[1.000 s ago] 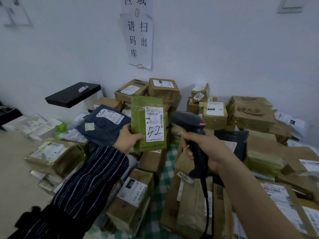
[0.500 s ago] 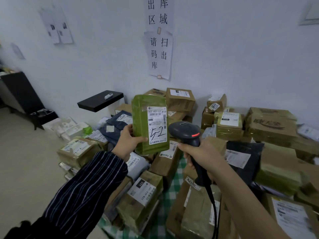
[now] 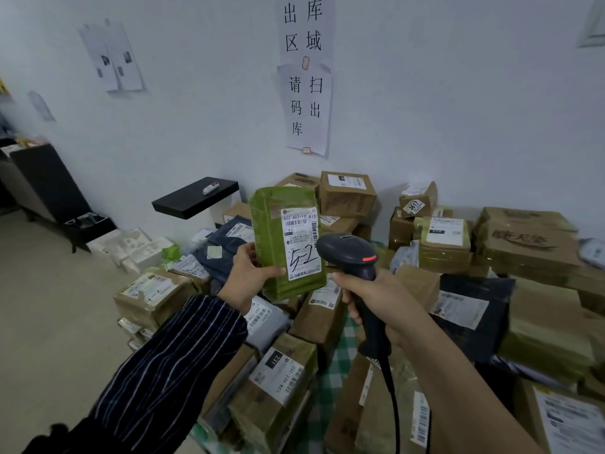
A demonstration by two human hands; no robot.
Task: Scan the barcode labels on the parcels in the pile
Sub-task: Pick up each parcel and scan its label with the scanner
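Observation:
My left hand [image 3: 250, 275] grips a green wrapped parcel [image 3: 271, 231] by its lower left edge and holds it upright above the pile. The parcel's white barcode label [image 3: 301, 244] faces me, with "5-2" handwritten on it. My right hand [image 3: 376, 296] grips the handle of a black corded barcode scanner [image 3: 352, 253]. The scanner's head sits right beside the label's lower right corner, and a red light shows on it. Below both hands lies the pile of parcels [image 3: 294, 322], brown boxes and bags, many with white labels facing up.
The pile runs along a white wall with paper signs [image 3: 307, 106]. A black shelf [image 3: 196, 198] juts from the wall at the pile's left. Beige floor [image 3: 49, 322] lies to the left, with a dark cabinet [image 3: 42, 181] further back. Green checked cloth [image 3: 330, 378] shows between boxes.
The green parcel has been lifted higher off the pile and the scanner head has come close to its label. The view has shifted up and to the left.

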